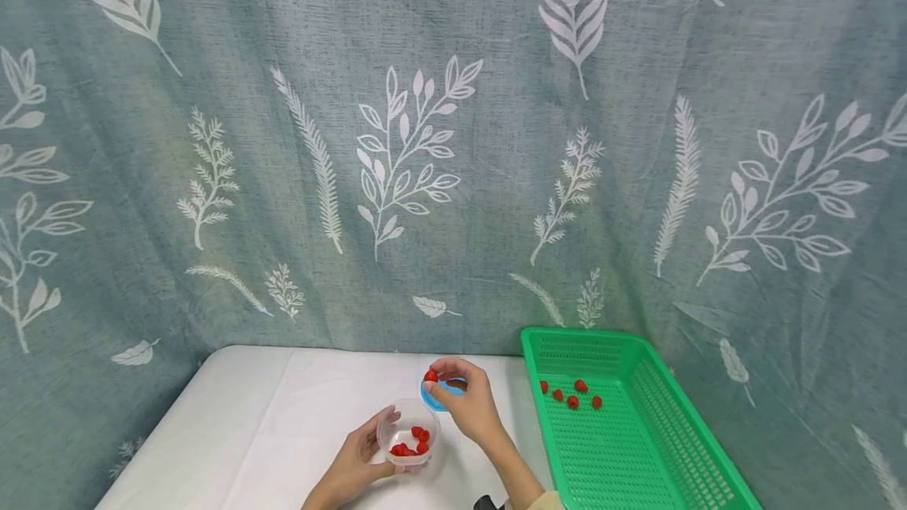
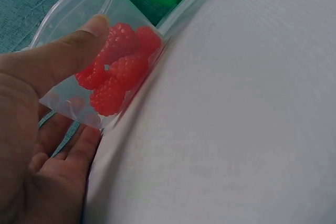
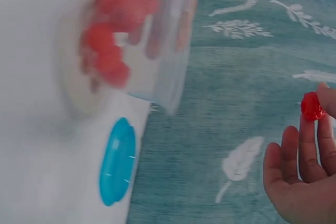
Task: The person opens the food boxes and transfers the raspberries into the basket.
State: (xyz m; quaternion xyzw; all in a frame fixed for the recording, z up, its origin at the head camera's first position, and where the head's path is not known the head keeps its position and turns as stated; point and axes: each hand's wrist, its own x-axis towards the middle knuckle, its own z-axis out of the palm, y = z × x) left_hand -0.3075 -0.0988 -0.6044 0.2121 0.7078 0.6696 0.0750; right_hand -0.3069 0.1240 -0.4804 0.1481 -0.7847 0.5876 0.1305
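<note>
A clear plastic container [image 1: 409, 431] with several red raspberries [image 2: 121, 59] at its bottom stands on the white table. My left hand [image 1: 360, 459] grips it, thumb on the near side and fingers round the far side. Above and just beyond the container, my right hand [image 1: 464, 400] pinches a single raspberry [image 3: 313, 106] between thumb and fingertips; the other fingers are spread in the right wrist view. Behind that hand lies a blue lid [image 3: 117, 162] on the table, partly hidden by the hand in the head view.
To the right is a green plastic basket [image 1: 641, 447] with several raspberries [image 1: 573, 401] lying near its far left part. A grey-green curtain [image 1: 453, 179] with white leaf prints hangs behind the white table [image 1: 283, 415].
</note>
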